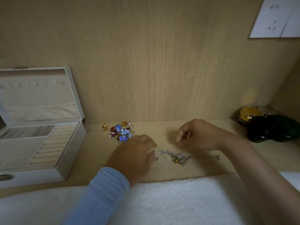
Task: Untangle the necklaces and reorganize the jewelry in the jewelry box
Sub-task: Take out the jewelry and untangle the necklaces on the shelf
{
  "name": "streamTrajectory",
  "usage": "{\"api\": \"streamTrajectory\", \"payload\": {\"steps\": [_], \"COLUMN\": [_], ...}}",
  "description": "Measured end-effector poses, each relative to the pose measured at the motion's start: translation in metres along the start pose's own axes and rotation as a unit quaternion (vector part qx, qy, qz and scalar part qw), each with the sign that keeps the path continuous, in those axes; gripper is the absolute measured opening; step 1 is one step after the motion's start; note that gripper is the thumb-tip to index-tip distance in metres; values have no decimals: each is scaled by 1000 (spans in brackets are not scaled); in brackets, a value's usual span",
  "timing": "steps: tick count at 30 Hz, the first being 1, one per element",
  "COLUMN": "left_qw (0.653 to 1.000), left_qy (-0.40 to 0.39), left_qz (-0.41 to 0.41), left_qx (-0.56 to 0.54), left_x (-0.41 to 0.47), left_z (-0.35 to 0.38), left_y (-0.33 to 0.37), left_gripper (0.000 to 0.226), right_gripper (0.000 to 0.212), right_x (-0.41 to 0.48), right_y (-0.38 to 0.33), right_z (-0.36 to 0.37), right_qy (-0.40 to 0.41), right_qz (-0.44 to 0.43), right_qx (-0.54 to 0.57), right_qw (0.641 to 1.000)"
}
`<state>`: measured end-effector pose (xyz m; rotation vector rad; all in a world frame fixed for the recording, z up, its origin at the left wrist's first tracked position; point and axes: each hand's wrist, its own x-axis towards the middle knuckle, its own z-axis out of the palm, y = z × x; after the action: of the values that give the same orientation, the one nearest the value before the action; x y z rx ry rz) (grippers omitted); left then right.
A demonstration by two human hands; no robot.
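Closest to you is a fluffy white towel (162,200) along the bench edge, with your light blue sleeve (103,189) lying across it. Just past that, your left hand (134,153) is down on the pale wooden bench (165,132). Its fingers (150,154) sit right at the left end of the tangle of thin silver chain necklaces (177,157). Can't tell if they're pinching a chain or just pressing on it.

Your right hand (198,135) hovers just behind the tangle, fingers (181,137) curled in toward the thumb. Maybe there's a fine strand in there, but I honestly can't tell.

Further back is a heap of colourful flower-shaped earrings and pins (122,131), loose on the bench. Off to the left is the open white jewelry box (73,150), and its compartments look bare.

So you're early on, I'd say. The chains are still one knot and nothing is sorted into the box yet; the untangling and all the putting away are left.
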<state>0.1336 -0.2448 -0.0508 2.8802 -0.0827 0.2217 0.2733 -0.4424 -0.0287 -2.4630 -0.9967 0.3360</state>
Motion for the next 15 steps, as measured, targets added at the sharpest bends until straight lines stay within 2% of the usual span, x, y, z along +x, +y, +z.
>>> {"api": "streamTrajectory", "payload": {"steps": [2, 4, 6, 9, 12, 15], "left_qw": [995, 988, 987, 983, 979, 978], "left_qy": [-16, -57, -93, -126, -163, -186], "left_qz": [85, 137, 133, 131, 119, 92], "left_qx": [-49, -35, 2, 16, 9, 0], "left_x": [4, 5, 3, 1, -2, -5], "left_z": [15, 31, 40, 42, 36, 30], "left_y": [20, 33, 31, 20, 10, 3], "left_gripper": [46, 54, 60, 57, 52, 52], "right_gripper": [15, 14, 16, 28, 44, 50], "right_x": [-2, -7, -17, -37, -60, -77], "right_y": [-3, -3, 2, 18, 28, 30], "right_z": [6, 10, 13, 24, 38, 46], "right_qy": [7, 10, 14, 20, 12, -33], "right_qz": [-2, -3, -6, -57, -78, -64], "right_qx": [1, -15, -54, -134, -120, -120], "right_qw": [1000, 1000, 998, 989, 990, 990]}}
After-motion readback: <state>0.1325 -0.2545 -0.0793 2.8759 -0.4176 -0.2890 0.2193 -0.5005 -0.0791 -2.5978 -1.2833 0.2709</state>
